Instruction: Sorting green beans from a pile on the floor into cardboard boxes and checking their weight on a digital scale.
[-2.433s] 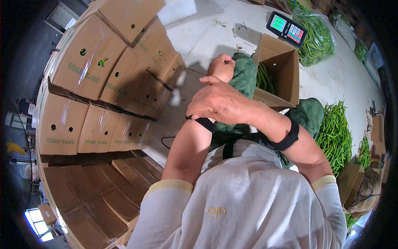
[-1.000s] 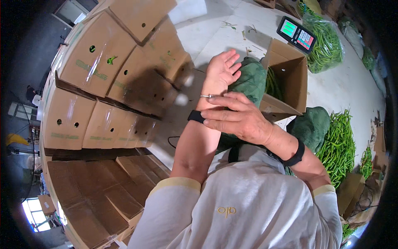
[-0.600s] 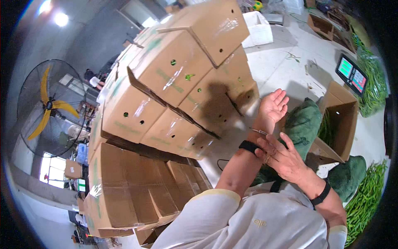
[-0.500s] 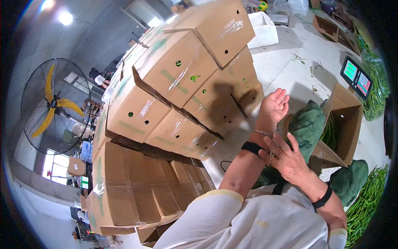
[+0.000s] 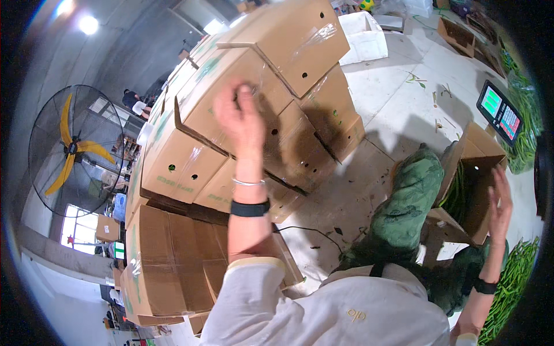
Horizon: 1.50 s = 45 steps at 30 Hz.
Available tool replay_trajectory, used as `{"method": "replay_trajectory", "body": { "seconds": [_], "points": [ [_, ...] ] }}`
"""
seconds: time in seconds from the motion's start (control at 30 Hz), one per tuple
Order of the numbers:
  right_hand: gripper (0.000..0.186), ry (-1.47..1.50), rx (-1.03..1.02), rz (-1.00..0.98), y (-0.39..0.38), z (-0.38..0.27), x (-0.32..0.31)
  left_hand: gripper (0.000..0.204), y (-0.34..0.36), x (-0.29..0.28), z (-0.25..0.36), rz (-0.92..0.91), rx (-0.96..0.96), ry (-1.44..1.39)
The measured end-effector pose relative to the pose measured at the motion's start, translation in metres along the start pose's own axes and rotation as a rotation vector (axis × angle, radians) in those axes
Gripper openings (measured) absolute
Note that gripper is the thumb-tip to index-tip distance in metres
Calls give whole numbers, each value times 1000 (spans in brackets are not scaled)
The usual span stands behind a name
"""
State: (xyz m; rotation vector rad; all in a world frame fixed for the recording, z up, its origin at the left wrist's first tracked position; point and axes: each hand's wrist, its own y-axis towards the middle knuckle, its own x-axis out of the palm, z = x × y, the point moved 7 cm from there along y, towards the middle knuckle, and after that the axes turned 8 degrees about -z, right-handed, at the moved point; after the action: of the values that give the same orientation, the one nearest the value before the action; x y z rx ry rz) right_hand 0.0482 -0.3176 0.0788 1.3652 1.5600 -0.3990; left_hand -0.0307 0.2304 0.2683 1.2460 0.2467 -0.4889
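Note:
My left hand (image 5: 242,124) is raised in front of the stacked cardboard cartons (image 5: 213,98). Motion blurs it, but a gap shows between its fingers and nothing is seen in them. Whether it touches a carton I cannot tell. At the right, my right hand (image 5: 500,202) is open, fingers stretched upward, beside an open carton (image 5: 456,228). Long thin green vegetables (image 5: 456,187), perhaps peppers, lie inside that carton. Just beyond it stands a scale display (image 5: 499,112) with a lit green screen and a keypad.
A heap of loose green vegetables (image 5: 513,288) lies at the lower right, and bagged ones (image 5: 526,130) lie behind the display. A large fan (image 5: 73,148) stands far left. One dark cable (image 5: 314,229) crosses the floor. Farther back are a white box (image 5: 363,40) and a person (image 5: 135,104).
My hands have come apart from the left wrist. The left hand has swung left and up toward the cartons; the right hand has moved right, beside the open carton.

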Motion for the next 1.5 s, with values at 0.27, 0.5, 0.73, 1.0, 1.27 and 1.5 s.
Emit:
{"method": "replay_trajectory", "body": {
  "seconds": [0.27, 0.5, 0.73, 1.0, 1.27, 1.5],
  "points": [
    [41, -62, 387, 119, -93, 224, -27, 42, 51, -55, -47, 22, 68, 972],
    [47, 5, 512, -173, -117, 258, 16, 42, 51, -35, -41, -103, -2, 1043],
    [45, -5, 605, -271, -113, 258, 28, 42, 49, -32, -44, -110, -66, 1052],
    [43, 18, 575, -259, -110, 258, 35, 43, 49, -35, -47, -61, -128, 1068],
    [42, 83, 569, -213, -107, 256, 37, 42, 50, -34, -43, -56, -98, 1079],
    [41, 108, 645, -249, -102, 243, 36, 41, 50, -36, -40, -17, -50, 1039]
  ]
}}
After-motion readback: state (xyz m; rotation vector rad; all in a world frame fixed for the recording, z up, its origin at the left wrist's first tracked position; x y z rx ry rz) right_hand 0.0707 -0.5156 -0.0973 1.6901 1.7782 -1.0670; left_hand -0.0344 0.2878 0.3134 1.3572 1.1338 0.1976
